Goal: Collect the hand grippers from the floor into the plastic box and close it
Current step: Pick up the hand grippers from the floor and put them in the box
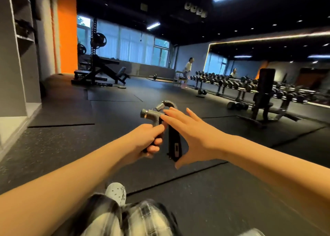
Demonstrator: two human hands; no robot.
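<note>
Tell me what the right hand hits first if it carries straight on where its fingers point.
The grey-and-black metal spring hand gripper, held by the left hand. The right hand has straight fingers that seem to touch its grey top bar, though depth is unclear.

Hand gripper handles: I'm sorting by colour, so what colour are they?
Hand gripper handles: black; head view.

The left hand (145,139) hides most of one hand gripper (174,143) handle
</note>
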